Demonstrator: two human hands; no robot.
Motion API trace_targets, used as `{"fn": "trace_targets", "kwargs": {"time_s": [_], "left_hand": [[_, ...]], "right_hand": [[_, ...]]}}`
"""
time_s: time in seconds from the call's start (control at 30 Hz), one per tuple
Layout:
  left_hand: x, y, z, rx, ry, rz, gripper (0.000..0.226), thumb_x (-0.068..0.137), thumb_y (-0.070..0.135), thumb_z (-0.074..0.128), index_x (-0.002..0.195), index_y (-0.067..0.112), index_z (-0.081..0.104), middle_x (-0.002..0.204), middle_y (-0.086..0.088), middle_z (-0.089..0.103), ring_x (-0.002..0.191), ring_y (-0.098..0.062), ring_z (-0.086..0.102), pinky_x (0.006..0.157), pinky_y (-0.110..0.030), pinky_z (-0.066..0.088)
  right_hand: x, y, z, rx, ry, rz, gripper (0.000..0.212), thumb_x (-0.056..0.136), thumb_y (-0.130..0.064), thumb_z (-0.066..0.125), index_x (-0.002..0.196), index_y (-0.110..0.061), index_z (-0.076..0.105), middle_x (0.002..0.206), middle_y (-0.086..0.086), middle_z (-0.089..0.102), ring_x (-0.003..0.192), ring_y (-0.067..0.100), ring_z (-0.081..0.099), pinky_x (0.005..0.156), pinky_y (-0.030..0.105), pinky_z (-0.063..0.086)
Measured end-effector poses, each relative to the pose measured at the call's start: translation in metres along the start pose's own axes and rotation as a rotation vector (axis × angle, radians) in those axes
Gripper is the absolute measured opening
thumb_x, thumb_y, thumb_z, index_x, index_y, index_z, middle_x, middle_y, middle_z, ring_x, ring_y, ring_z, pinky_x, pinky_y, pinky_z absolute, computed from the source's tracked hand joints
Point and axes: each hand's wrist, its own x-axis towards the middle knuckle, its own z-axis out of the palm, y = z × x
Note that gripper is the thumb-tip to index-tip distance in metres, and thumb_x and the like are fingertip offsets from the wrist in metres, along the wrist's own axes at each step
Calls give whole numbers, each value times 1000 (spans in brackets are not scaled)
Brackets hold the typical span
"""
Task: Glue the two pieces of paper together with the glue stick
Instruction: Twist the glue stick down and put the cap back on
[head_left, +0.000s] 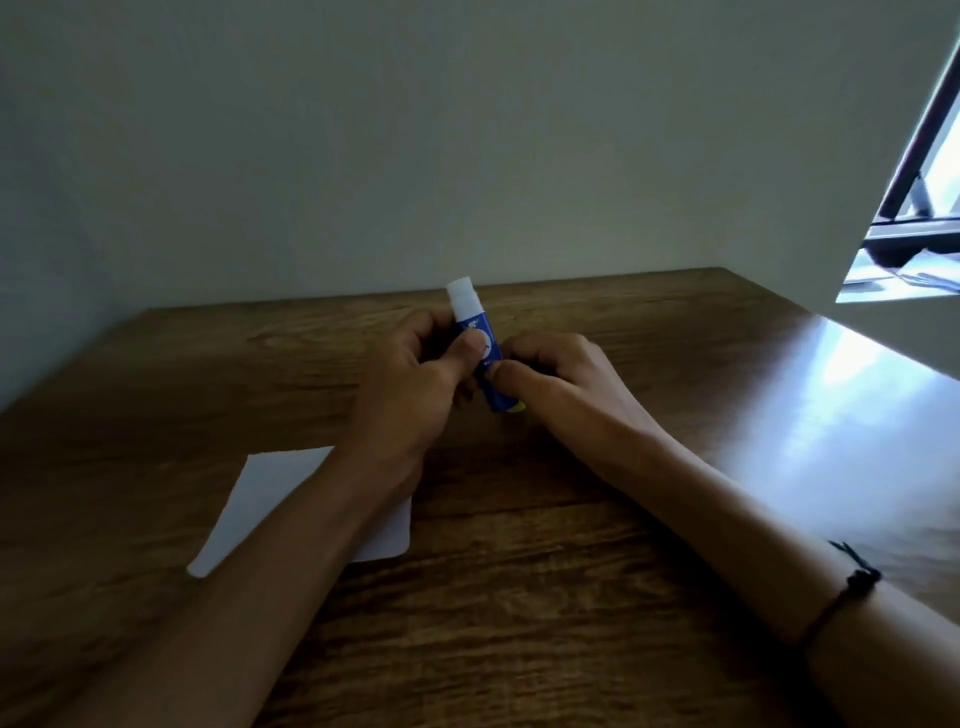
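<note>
A blue glue stick (491, 345) with a white top end and a yellow base is held above the middle of the wooden table (571, 571), tilted with its white end pointing away. My left hand (410, 379) grips its upper body, thumb across the label. My right hand (561, 371) holds the lower part near the yellow base. White paper (260, 499) lies flat on the table at the near left, partly hidden under my left forearm. I cannot tell whether it is one sheet or two stacked.
A plain wall runs along the table's far edge. A window (919, 182) with a dark frame opens at the upper right and throws a bright glare on the table's right side. A dark string bracelet (852, 582) circles my right wrist.
</note>
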Motion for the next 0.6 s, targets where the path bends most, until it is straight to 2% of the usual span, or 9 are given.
{"fn": "trace_targets", "kwargs": {"time_s": [0.03,0.1,0.2,0.3,0.37,0.47,0.6], "left_hand": [[0,0,-1,-12,3,4,14,83,16,56,79,28,61,64,10,64,52,-3,55,53,-23,44],[-1,1,-3,-35,15,11,15,83,14,55,79,28,61,60,11,64,49,-2,54,50,-21,43],[-3,3,-6,-36,38,22,17,84,13,54,80,29,60,67,6,62,48,-1,53,50,-22,43],[-4,5,-8,-39,50,39,17,85,13,52,80,28,59,70,4,62,47,1,53,47,-18,43],[-4,6,-9,-49,45,32,17,86,14,50,82,27,59,73,3,62,52,1,56,49,-17,44],[-3,6,-8,-33,45,44,18,86,15,49,81,30,58,79,3,64,67,-9,61,58,-24,47],[0,5,-9,-59,62,40,20,85,15,51,76,31,59,71,9,66,68,-10,60,58,-25,48]], "right_hand": [[-1,0,1,1,-12,-7,24,84,-28,50,68,-18,65,73,8,64,64,16,54,58,26,40],[-1,-1,0,-17,-40,-26,21,84,-28,51,73,-19,66,73,4,64,61,9,52,55,18,38],[-1,-2,0,-99,-102,-59,17,87,-27,52,84,-18,66,78,0,63,63,3,51,54,14,38],[1,-2,1,-162,-121,-94,8,86,-30,54,80,-28,59,76,-5,60,66,3,51,55,13,39],[1,-3,2,-232,-126,-121,10,86,-32,54,77,-35,52,72,-9,55,65,0,49,56,11,38],[3,-1,2,-347,-113,-141,12,84,-38,54,83,-27,51,77,-7,52,67,5,46,59,19,34],[2,-4,4,-368,-82,-187,14,83,-41,54,83,-30,46,76,-15,44,67,3,43,58,20,31]]}}
